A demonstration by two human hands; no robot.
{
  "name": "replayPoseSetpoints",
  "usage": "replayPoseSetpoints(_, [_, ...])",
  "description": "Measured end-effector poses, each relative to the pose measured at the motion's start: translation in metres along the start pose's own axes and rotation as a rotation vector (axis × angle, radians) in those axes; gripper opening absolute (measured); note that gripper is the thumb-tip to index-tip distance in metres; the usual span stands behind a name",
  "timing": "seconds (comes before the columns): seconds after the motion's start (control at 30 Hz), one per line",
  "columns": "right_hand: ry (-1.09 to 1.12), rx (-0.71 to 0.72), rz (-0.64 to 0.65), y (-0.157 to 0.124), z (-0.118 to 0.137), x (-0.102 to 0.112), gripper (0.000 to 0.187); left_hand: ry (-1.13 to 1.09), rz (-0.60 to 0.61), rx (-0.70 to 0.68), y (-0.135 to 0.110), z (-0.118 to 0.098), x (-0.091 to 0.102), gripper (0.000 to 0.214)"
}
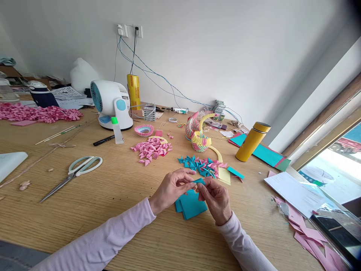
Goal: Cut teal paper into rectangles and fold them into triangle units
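Between my two hands is a small folded piece of blue paper [199, 181]. My left hand [172, 187] pinches its left side with thumb and fingers, and my right hand [216, 196] pinches its right side. Just below, a stack of blue paper sheets [194, 206] lies on the table, partly covered by my hands. Beyond my fingers is a pile of blue folded paper triangles [197, 165], mixed with pink ones. A cream paper sheet [224, 175] lies to the right of that pile.
Pink folded pieces [152, 148] are heaped left of centre. Scissors [73, 174] lie at left; a white fan [113, 103] and glue bottle [117, 131] stand behind. Folded-paper models [200, 140], a yellow thermos [251, 143], pink paper strips [306, 227] and a phone [335, 233] are rightward.
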State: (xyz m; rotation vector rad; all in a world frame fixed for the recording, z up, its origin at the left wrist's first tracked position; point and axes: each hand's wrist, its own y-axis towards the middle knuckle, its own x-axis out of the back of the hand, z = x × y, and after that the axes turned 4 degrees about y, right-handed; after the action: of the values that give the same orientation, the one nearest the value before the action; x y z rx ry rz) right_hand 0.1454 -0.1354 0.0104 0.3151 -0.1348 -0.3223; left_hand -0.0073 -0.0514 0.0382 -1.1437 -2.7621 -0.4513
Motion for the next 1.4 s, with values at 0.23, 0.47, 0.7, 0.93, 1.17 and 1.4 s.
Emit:
replayPoseSetpoints(0.23, [-0.012, 0.001, 0.009, -0.001, 0.003, 0.0, 0.027, 0.039, -0.037, -0.077, 0.0, 0.0, 0.001, 0.022])
replayPoseSetpoints(0.47, [-0.046, 0.007, 0.034, 0.0, 0.003, 0.002, 0.027, 0.049, -0.03, -0.08, 0.0, -0.002, 0.001, 0.023])
replayPoseSetpoints(0.7, [-0.055, 0.022, 0.024, 0.0, 0.004, 0.001, 0.034, 0.098, -0.071, -0.112, 0.0, -0.001, 0.001, 0.022])
replayPoseSetpoints(0.93, [0.155, 0.029, -0.128, 0.005, 0.005, 0.001, 0.026, 0.075, -0.166, -0.086, 0.002, 0.007, 0.001, 0.025])
replayPoseSetpoints(1.17, [0.087, 0.056, -0.149, 0.004, -0.003, 0.0, 0.021, 0.099, -0.183, -0.088, 0.003, 0.014, 0.0, 0.024])
replayPoseSetpoints(1.4, [0.022, 0.07, -0.138, 0.004, -0.006, 0.0, 0.017, 0.069, -0.159, -0.095, 0.004, 0.016, 0.0, 0.023])
